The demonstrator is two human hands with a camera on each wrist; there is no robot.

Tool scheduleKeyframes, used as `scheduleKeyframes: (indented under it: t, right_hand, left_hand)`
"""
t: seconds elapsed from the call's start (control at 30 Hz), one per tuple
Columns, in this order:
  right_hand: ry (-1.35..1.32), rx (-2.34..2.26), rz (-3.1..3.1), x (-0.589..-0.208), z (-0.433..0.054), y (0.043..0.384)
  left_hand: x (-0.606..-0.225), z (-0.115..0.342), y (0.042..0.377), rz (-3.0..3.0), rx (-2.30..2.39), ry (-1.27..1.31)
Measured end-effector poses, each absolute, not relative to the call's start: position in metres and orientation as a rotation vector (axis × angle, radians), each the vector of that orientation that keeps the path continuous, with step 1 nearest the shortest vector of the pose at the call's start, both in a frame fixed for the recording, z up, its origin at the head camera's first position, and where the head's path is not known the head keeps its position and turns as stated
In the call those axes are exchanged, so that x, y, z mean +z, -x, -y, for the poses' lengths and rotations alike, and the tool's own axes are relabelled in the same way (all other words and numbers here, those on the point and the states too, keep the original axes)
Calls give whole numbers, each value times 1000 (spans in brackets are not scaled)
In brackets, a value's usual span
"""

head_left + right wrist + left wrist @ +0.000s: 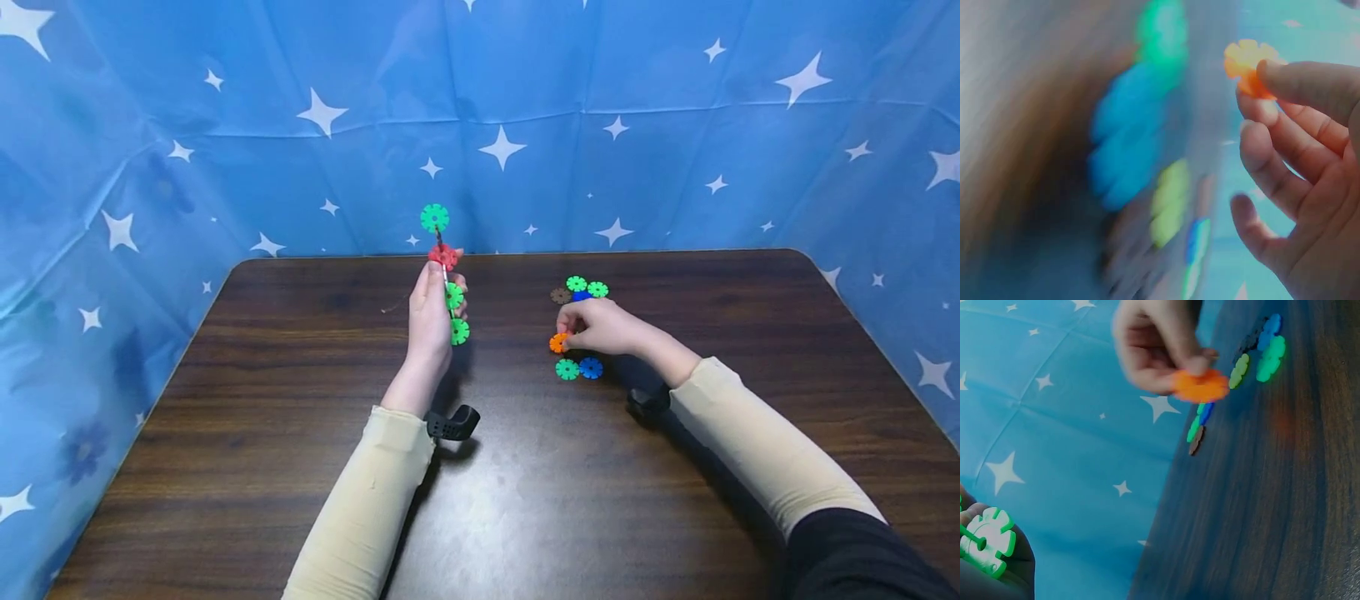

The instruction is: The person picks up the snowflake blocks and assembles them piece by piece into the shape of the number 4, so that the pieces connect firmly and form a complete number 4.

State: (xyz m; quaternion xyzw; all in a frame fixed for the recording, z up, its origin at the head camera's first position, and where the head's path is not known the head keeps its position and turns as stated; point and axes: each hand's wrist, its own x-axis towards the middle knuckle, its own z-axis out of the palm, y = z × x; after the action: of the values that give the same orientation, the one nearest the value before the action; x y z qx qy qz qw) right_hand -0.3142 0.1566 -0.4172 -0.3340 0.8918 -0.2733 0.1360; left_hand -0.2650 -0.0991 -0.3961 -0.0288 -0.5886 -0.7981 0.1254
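Observation:
My left hand (430, 321) grips an upright chain of notched plastic discs, with a green disc (434, 218) at the top, a red disc (442, 256) by the thumb and two green ones lower down. Some discs in the chain stand edge-on, partly hidden by the fingers. Between thumb and fingertips my right hand (603, 325) pinches an orange notched disc (558, 342). The right wrist view shows this orange disc (1244, 59) at the fingertips, the other fingers loosely bent. In the left wrist view the orange disc (1200, 386) is held above the table.
Behind the right hand lie loose discs: a brown one (560, 296), two green ones (576, 283) and a dark blue one (581, 296). A green disc (567, 369) and a blue disc (591, 367) lie nearer. A blue star-patterned curtain (525, 125) hangs behind the wooden table (300, 400).

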Motion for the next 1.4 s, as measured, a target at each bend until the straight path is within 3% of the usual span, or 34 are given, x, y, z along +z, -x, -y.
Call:
scheduleKeyframes:
  t: [0.47,0.87,1.4]
  right_hand:
    - [719,-1761,-2264,-379,-110,295]
    - [450,-1863,-2116,-391,-86,285]
    - [469,-2123,-1797,-416,-60,281]
  left_hand:
    - [-400,92,265,1744,-2339,74]
    - [-403,91,267,1764,-2343,70]
    - [-397,96,265,1752,-2391,28]
